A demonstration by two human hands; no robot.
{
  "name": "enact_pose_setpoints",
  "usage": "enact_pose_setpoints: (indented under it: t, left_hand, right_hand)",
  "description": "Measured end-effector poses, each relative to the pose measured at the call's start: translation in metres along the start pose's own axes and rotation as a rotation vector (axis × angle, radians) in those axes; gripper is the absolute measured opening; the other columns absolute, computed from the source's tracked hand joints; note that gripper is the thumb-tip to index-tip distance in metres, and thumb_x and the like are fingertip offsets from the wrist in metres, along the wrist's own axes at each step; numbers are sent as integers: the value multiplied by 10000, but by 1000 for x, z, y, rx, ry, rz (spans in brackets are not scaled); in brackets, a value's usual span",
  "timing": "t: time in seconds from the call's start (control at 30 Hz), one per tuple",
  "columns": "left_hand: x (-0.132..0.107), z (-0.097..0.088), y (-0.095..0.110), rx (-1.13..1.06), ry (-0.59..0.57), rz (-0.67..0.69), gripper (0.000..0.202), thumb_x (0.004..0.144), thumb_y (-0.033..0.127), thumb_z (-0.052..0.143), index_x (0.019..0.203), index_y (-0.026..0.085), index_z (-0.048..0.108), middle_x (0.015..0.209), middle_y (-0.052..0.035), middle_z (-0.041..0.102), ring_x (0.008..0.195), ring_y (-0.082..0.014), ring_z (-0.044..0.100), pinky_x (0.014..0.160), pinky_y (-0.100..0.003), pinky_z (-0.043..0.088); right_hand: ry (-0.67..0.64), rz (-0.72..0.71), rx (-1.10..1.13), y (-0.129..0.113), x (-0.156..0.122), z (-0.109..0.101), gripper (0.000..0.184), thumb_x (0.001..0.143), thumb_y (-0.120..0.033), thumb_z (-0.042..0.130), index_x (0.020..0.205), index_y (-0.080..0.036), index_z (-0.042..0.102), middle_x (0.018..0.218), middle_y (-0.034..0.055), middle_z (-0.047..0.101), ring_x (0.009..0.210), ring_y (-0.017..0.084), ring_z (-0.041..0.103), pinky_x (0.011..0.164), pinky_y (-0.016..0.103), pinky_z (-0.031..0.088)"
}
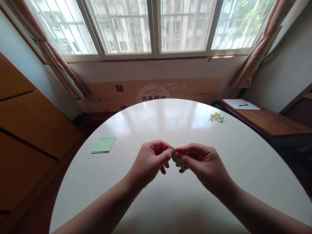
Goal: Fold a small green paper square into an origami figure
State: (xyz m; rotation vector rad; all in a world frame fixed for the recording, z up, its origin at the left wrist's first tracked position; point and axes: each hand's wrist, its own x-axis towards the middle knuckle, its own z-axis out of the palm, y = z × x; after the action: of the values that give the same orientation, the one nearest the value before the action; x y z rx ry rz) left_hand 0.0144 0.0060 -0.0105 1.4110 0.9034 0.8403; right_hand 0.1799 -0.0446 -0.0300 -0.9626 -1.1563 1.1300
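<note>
Both of my hands meet above the middle of the round white table. Between them is a small folded piece of green paper. My left hand pinches its upper end with thumb and fingertips. My right hand grips the lower part, fingers curled around it. Most of the paper is hidden by my fingers.
A stack of green paper sheets lies on the table's left side. Small folded yellow and green paper pieces sit at the far right. A wooden side table with a paper sheet and pen stands to the right, a wooden cabinet to the left.
</note>
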Motion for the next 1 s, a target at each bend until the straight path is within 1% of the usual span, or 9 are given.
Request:
enact_pose_setpoints:
  t: [0.13,0.3,0.47,0.63,0.77,0.87,0.93,1.0]
  left_hand:
    - [0,-1,0,20,11,-11,110,779,219,669,726,123,661,520,20,598,445,-91,528,379,-170,451]
    - [-1,-3,1,74,15,9,120,800,225,668,747,119,687,542,13,620,458,-91,541,392,-172,466]
    - [-1,-2,2,136,13,40,138,806,252,702,804,118,735,591,-8,665,486,-97,565,395,-167,476]
    - [-1,0,1,144,3,75,117,817,234,691,787,128,732,618,-14,690,491,-93,567,410,-162,477]
    - [-1,-1,-1,145,0,70,133,825,257,697,798,132,729,648,-24,707,514,-98,579,411,-157,472]
    - [-1,-1,-1,130,-32,51,167,826,302,714,843,137,741,686,-35,726,549,-111,602,412,-157,475]
    - [-1,-1,-2,128,-36,62,169,830,301,710,831,135,746,678,-36,725,539,-107,597,414,-158,473]
    - [-1,-1,-2,132,-13,90,168,835,285,699,795,128,743,656,-35,718,513,-99,580,416,-161,468]
  right_hand:
    - [-8,86,52,-1,3,-2,199,848,-370,749,944,-197,765,775,43,747,645,174,692,526,287,625]
    - [-89,178,19,-2,8,-5,235,850,-391,744,833,-156,734,726,43,713,644,172,681,536,278,613]
    - [-62,151,-16,-1,7,-4,248,843,-391,748,780,-156,696,696,32,698,633,167,672,545,287,611]
    - [-49,103,-54,-3,4,-1,261,818,-365,774,716,-153,662,637,22,684,569,145,634,545,282,592]
    - [-44,85,-79,-3,4,0,234,817,-344,774,733,-151,674,643,27,689,573,152,635,548,285,582]
    - [-41,74,-92,-3,4,0,237,816,-353,777,741,-150,683,654,30,690,578,157,637,545,289,581]
    - [-46,73,-99,-3,4,-1,243,808,-367,784,756,-148,693,671,36,694,596,164,644,546,294,588]
    - [-56,78,-104,-3,5,-2,258,826,-394,763,787,-147,703,696,45,699,629,177,656,548,300,596]
